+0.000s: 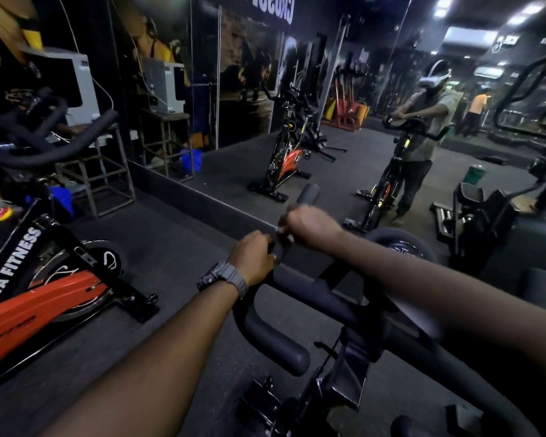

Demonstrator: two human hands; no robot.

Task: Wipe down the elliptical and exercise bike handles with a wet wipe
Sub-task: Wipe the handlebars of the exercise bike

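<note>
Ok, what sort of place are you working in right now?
Most likely a gym's cardio area. A spin bike marked VIVA FITNESS stands to the left, a wall mirror reflects more bikes, and both hands, left hand and right hand, grip the padded handlebar of another exercise bike.

the handlebar (300, 288) is sitting dead centre, both hands on its far left horn: left hand (254, 257) nearer, right hand (309, 227) just beyond. a second bike (44, 288) is standing left of the handlebar, the mirror wall (249, 89) running behind it.
</note>
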